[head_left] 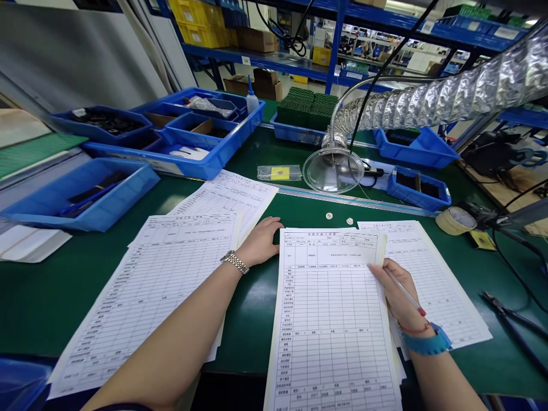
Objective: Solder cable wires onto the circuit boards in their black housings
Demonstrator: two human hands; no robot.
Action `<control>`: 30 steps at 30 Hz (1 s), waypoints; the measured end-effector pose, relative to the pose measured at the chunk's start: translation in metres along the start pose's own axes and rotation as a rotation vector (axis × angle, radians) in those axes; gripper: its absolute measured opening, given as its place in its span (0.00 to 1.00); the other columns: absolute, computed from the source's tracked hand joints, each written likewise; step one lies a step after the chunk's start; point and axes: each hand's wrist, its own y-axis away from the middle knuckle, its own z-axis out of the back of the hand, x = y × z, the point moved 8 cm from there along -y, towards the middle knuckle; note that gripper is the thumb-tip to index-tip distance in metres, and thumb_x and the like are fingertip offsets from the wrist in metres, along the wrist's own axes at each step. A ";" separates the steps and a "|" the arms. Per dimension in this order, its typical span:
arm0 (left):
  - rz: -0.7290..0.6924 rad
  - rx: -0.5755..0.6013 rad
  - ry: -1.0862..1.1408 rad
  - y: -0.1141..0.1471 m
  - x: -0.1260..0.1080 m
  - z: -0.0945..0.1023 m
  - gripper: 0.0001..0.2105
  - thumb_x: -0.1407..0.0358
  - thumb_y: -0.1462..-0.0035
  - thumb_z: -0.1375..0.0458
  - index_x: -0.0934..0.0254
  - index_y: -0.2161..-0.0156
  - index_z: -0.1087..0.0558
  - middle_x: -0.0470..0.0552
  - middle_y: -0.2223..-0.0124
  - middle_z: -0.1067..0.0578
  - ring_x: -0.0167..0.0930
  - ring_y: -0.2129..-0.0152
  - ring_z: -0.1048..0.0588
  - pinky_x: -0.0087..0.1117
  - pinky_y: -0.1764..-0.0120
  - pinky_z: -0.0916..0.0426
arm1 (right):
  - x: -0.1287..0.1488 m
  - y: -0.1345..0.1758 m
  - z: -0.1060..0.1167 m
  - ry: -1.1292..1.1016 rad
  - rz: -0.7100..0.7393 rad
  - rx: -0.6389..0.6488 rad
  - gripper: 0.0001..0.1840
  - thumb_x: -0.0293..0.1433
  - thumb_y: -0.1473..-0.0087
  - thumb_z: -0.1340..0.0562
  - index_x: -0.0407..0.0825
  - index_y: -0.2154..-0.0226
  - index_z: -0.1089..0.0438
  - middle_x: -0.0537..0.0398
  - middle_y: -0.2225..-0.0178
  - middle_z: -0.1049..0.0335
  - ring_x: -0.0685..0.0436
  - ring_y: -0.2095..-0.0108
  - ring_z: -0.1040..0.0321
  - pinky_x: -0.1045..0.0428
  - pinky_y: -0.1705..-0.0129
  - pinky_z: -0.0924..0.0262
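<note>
A stack of printed table forms (329,308) lies in front of me, its near end reaching past the table edge. My right hand (400,288) pinches the stack's right edge, thumb on top. A pen (405,285) with a red end is tucked in that same hand. My left hand (261,242), with a metal watch at the wrist, rests at the stack's upper left edge. Its thumb and fingers are apart and nothing shows in it. More forms (171,274) lie under my left forearm, and another sheaf of forms (428,274) sits behind my right hand.
Blue bins (89,222) and a divided blue tray (214,162) line the left and back. A clear suction hood (334,171) on a foil duct hangs over the table's back. Two small white pieces (329,216) lie nearby. Pliers (514,319) and a tape roll (456,221) are at right.
</note>
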 end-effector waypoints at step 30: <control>0.147 0.019 0.609 0.003 -0.003 0.000 0.09 0.61 0.50 0.42 0.65 0.68 0.34 0.45 0.76 0.28 0.22 0.83 0.33 0.23 0.79 0.37 | 0.012 0.006 0.007 0.052 0.090 0.305 0.21 0.50 0.76 0.31 0.56 0.77 0.25 0.47 0.69 0.25 0.34 0.68 0.29 0.42 0.67 0.35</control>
